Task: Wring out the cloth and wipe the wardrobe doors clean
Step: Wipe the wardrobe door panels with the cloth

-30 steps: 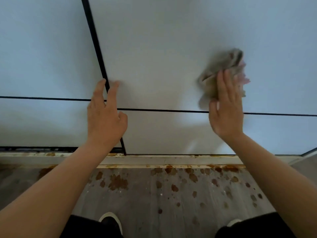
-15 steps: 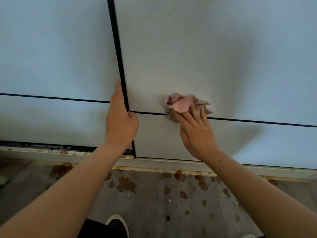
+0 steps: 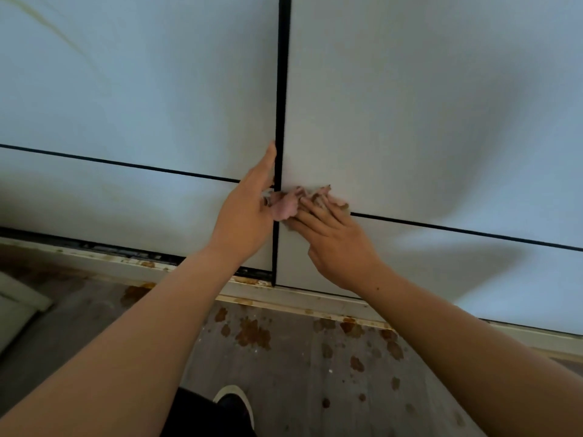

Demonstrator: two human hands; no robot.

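Note:
A crumpled pink and grey cloth (image 3: 288, 203) is pressed against the white right wardrobe door (image 3: 410, 105), right at the black vertical gap between the doors. My right hand (image 3: 334, 238) lies flat on the cloth with fingers spread, pushing it onto the door. My left hand (image 3: 249, 209) rests flat on the left wardrobe door (image 3: 142, 89), fingers together along the gap, its edge touching the cloth. Thin black horizontal lines cross both doors at hand height.
A stained, rusty floor rail (image 3: 284, 298) runs under the doors. The grey floor (image 3: 284, 357) carries several brown spots. My shoe (image 3: 235, 402) shows at the bottom. A pale object (image 3: 15, 304) sits at the left edge.
My right hand has slid the cloth down and left across the right door, from upper right to the gap beside my left hand. The view has shifted left.

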